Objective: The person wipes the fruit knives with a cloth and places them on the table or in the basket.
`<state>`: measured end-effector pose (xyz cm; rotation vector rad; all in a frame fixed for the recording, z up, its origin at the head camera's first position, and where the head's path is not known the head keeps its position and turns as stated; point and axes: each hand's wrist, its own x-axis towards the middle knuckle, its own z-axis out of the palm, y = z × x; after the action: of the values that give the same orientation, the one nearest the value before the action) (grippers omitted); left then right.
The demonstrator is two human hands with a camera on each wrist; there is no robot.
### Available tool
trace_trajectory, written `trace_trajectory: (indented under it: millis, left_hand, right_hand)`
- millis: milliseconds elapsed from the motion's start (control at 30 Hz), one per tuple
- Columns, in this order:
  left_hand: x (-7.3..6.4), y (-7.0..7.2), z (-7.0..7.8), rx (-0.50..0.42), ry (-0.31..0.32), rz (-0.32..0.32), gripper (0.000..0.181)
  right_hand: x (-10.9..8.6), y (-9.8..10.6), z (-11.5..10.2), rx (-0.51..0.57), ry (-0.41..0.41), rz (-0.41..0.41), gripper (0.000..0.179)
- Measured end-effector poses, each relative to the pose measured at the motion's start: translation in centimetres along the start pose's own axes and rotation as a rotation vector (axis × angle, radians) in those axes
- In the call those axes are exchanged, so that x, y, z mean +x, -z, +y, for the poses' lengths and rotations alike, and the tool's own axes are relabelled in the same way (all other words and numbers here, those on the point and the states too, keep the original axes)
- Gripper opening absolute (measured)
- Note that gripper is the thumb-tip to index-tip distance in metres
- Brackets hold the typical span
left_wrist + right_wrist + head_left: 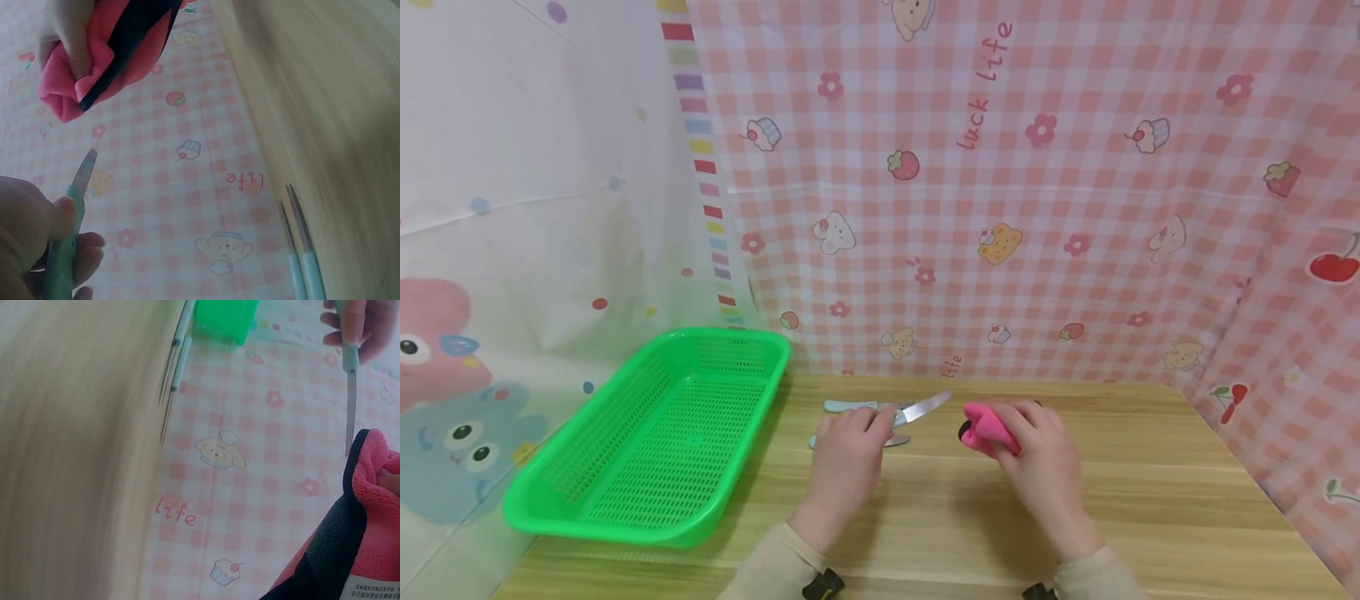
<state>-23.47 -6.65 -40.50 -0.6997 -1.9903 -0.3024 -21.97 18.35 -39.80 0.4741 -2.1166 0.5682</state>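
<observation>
My left hand (847,454) grips the light blue-green handle of a small knife (927,406), its blade pointing right and up, toward the cloth. A pink cloth with a dark edge (988,429) is bunched in my right hand (1043,467); a printed label shows on it in the right wrist view. Blade and cloth stand apart in the left wrist view. Two more knives with similar handles lie on the table behind my left hand: one farther back (847,406), the other nearer (897,441) and partly hidden by the hand.
A green plastic basket (730,467) with perforated walls stands on the left of the wooden table (940,533). Behind the table hangs a pink checked curtain (955,308), and a white printed sheet (550,275) hangs at the left.
</observation>
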Motion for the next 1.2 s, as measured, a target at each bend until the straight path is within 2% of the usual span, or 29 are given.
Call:
trace_trajectory:
  millis: [233,300,400,500,567,767,967,1200]
  left_hand:
    - [0.2,0.1,0.5,0.094,-0.059,0.007,0.013]
    - [0.2,-0.1,0.6,0.109,-0.082,0.023,0.017]
    - [0.2,-0.1,0.8,0.113,-0.102,0.035,0.024]
    - [0.2,-0.3,1.0,0.095,-0.111,0.045,0.019]
    - [0.2,-0.4,1.2,0.077,-0.112,0.035,0.013]
    - [-0.1,-0.5,1.4,0.054,-0.112,-0.004,0.017]
    - [0.0,-1.0,1.1,0.066,-0.157,0.081,0.021]
    - [0.0,-1.1,0.9,0.034,-0.17,0.121,0.024]
  right_hand:
    - [0.3,-0.2,-1.4,0.011,0.097,0.028,0.045]
    - [0.4,-0.4,-1.8,0.025,0.11,0.028,0.045]
    - [0.5,-0.8,-2.3,0.05,0.127,0.027,0.044]
    - [0.5,-1.2,-2.7,0.052,0.14,0.027,0.044]
    - [0.6,-1.5,-3.0,0.036,0.151,0.027,0.044]
    - [0.4,-2.1,-3.4,-0.003,0.165,0.01,0.043]
    - [0.3,-2.2,-3.6,-0.012,0.157,-0.003,0.043]
    - [0.5,-2.0,-3.3,-0.04,0.139,-0.014,0.04]
